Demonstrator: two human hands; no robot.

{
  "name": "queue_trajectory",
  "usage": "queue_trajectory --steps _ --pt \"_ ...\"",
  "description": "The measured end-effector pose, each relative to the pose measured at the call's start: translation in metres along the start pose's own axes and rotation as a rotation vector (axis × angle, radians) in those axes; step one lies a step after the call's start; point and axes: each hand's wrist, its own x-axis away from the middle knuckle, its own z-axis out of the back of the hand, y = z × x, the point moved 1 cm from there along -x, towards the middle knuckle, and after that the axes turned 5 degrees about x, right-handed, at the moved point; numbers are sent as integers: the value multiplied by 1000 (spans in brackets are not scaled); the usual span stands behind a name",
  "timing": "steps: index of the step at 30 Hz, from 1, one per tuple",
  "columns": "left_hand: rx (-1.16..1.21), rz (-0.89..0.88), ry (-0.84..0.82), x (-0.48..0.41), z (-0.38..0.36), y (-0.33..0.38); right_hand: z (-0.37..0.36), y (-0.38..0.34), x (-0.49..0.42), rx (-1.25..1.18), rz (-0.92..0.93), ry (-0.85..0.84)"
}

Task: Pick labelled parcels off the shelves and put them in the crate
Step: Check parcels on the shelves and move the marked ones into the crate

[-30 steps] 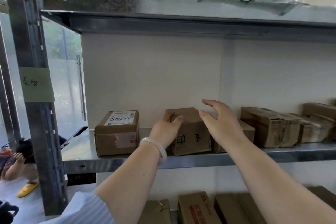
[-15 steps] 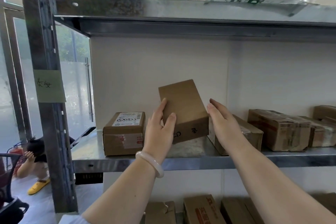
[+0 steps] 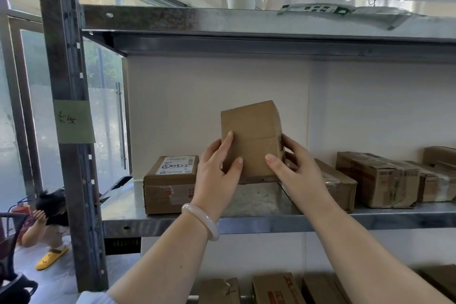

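A steel shelf (image 3: 246,225) against a white wall (image 3: 197,106) carries a row of taped cartons (image 3: 377,180). At frame centre a plain cardboard box (image 3: 251,136) stands upright over it. The left hand (image 3: 217,173) grips its left edge and the right hand (image 3: 296,168) its right edge. A labelled parcel (image 3: 170,182) sits just left.

The held box (image 3: 250,140) shows one plain face only; its other sides are turned away, so whether it bears a label cannot be told. Part of the right hand (image 3: 296,170) is hidden behind it, and that hand covers the near corner of the carton (image 3: 340,185) at 3 o'clock. The left hand (image 3: 217,173) masks one end of the labelled parcel (image 3: 167,187) at 9 o'clock, whose print is too small to read. At 6 o'clock, lower-shelf cartons (image 3: 276,289) are cut by the bottom edge.
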Motion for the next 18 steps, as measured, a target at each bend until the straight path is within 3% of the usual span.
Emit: queue_trajectory --steps 5,10,14,18 --pt "2 99 -10 -4 3 6 -5 0 11 171 18 -6" --pt "96 197 -81 4 2 13 -12 -2 19 24 41 -11" --pt "136 202 -7 5 2 9 -14 -2 25 -44 66 24" --pt "407 207 1 5 3 2 -10 -1 17 -142 -38 84"
